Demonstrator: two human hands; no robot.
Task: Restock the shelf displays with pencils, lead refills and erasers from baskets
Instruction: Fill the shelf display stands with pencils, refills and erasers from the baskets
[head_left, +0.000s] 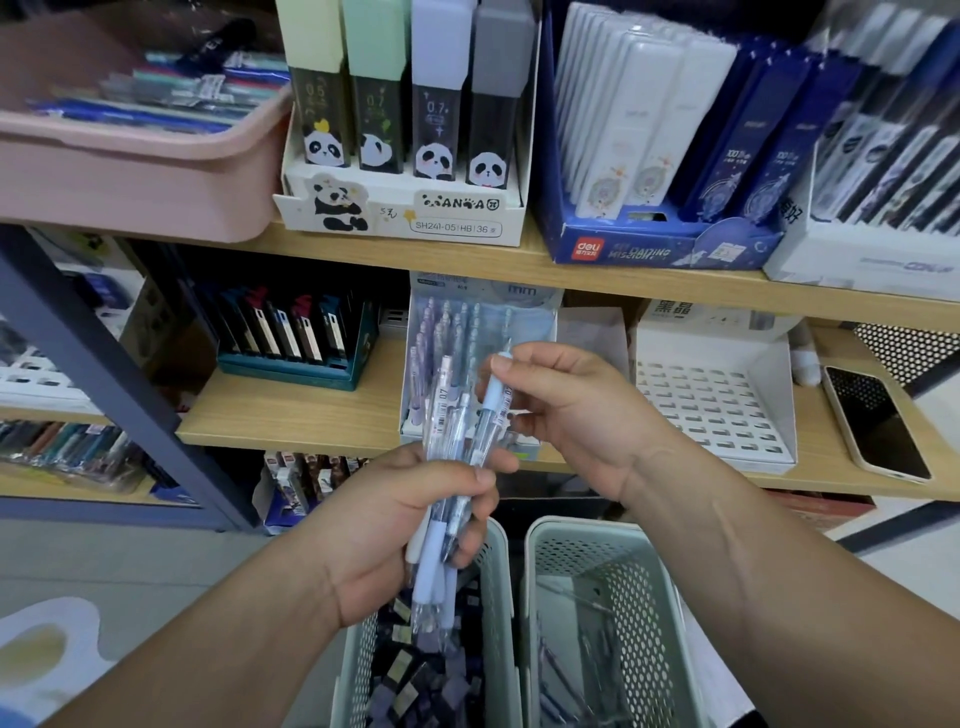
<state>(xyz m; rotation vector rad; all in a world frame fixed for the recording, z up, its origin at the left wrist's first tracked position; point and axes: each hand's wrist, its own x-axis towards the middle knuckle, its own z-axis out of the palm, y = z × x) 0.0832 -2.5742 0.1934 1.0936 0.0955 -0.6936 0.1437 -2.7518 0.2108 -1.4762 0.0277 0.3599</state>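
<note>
My left hand (400, 525) grips a bundle of wrapped mechanical pencils (441, 431) with pale blue and lilac grips, held upright in front of the middle shelf. My right hand (576, 410) pinches the top of one pale blue pencil (491, 402) that stands in the bundle. Right behind them a pencil display box (478, 322) holds several similar pencils. Below my hands stand two pale green perforated baskets: the left basket (498, 561) holds small dark lead refill cases, the right basket (644, 587) a few loose pencils.
A white slotted display tray (717, 410) and a phone (878, 421) lie right on the middle shelf, a teal refill box (296, 338) left. On the upper shelf stand a pink bin (130, 171), panda lead refill box (410, 208) and blue boxes (670, 244).
</note>
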